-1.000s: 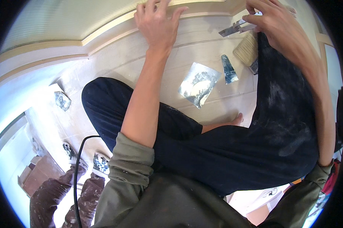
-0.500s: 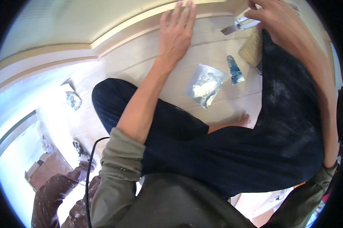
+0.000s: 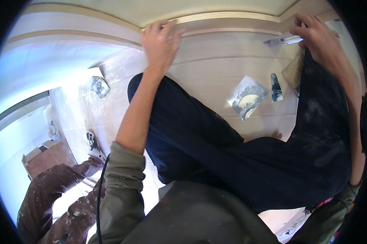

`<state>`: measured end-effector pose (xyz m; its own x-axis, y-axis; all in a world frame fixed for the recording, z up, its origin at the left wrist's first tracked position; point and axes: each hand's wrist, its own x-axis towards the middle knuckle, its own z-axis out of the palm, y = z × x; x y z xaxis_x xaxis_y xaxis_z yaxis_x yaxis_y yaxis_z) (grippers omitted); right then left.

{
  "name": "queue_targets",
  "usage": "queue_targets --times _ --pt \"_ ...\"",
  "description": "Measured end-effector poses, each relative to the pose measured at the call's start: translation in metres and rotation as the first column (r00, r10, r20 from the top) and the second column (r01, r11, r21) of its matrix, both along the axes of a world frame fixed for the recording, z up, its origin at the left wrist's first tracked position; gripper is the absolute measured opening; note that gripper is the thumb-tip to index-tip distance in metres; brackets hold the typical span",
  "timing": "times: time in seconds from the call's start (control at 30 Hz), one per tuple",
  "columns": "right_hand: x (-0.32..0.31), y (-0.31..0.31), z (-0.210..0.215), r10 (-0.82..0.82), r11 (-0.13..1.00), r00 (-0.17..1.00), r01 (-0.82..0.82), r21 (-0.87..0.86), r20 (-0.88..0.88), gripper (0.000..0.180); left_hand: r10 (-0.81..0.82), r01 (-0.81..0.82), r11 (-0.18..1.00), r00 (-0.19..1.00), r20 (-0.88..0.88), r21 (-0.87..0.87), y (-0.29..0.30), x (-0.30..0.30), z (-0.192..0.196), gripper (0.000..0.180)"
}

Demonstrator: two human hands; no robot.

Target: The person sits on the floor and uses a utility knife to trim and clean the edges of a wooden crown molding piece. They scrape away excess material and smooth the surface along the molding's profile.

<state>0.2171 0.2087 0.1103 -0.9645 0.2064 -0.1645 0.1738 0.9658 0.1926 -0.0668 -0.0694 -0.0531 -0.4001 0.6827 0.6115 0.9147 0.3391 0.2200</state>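
Observation:
My left hand [image 3: 160, 44] rests at the pale ledge [image 3: 216, 18] under a panel, near its left corner. Its fingers are spread and a little blurred, with nothing seen in them. At the far right, my right hand [image 3: 319, 38] is closed around a flat-bladed scraper [image 3: 289, 40] with a whitish handle, its blade pointing left near the base of the ledge. On the floor between my bent legs lie a square metal plate [image 3: 237, 94] with a lump of cream putty [image 3: 248, 101] and a dark putty knife [image 3: 276, 87]. A tan, ribbed brush-like block [image 3: 291, 73] sits beside my right knee.
Another putty-smeared plate [image 3: 99, 87] lies on the floor to the left. A person's brown, paint-spotted trouser leg [image 3: 55, 185] and shoe [image 3: 93, 143] are behind, by a cardboard box [image 3: 49, 160]. A black cable [image 3: 99, 195] runs along my left sleeve.
My left hand has slid left along the ledge toward its corner, fingers spreading. My right hand still grips the scraper at the right. The view has swung left, so the floor items appear further right.

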Motion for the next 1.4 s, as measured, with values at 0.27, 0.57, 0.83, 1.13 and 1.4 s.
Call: queue_targets --times 0.27,0.57,0.83,1.13,1.4 --pt "-0.014 -0.014 0.011 -0.045 0.998 0.998 0.046 -0.039 0.032 0.035 0.053 -0.067 0.985 0.995 0.09 0.157 0.03 0.007 -0.022 0.015" --pt "-0.024 -0.02 0.005 -0.065 0.997 0.997 0.067 -0.035 0.043 0.038 -0.028 0.016 0.984 0.998 0.064 0.179 0.022 0.01 -0.023 0.02" --pt "-0.029 -0.019 0.004 -0.099 0.991 0.992 0.105 -0.077 0.074 0.036 -0.018 0.036 0.992 0.989 -0.146 0.118 0.023 0.0 -0.025 0.019" --pt "-0.011 0.006 -0.008 -0.109 0.99 0.993 0.112 -0.083 0.036 0.037 -0.015 0.024 0.982 0.999 -0.046 0.186 0.024 0.003 -0.031 0.014" --pt "-0.026 -0.013 0.01 -0.115 0.989 0.991 0.121 -0.088 0.068 0.038 0.169 -0.213 0.939 0.969 0.178 0.268 0.017 0.028 -0.023 0.008"
